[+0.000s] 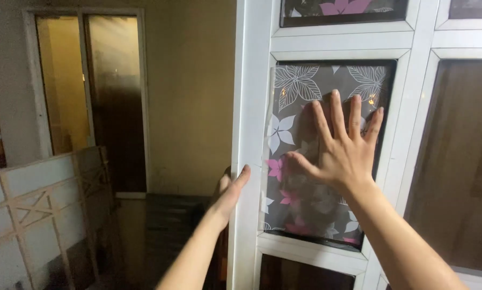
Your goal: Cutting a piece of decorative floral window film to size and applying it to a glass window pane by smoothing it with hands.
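The right hand (344, 147) lies flat against a sheet of flowered film (305, 204), fingers spread wide and pressing on it — gripping nothing. The film, dark with white and pink blossoms, covers the pane directly under that palm and runs down below the wrist to the lower bar of the white frame (252, 107). Its left edge stands a little proud of the pane, just beside the left hand (229, 194). That hand curls round the frame's upright edge, thumb on the front face, the other fingers hidden behind it — a loose hold on the post. Right of the right hand is a bare brown pane (461, 161). Left of the left hand, well apart, stands a low wall (37, 215).
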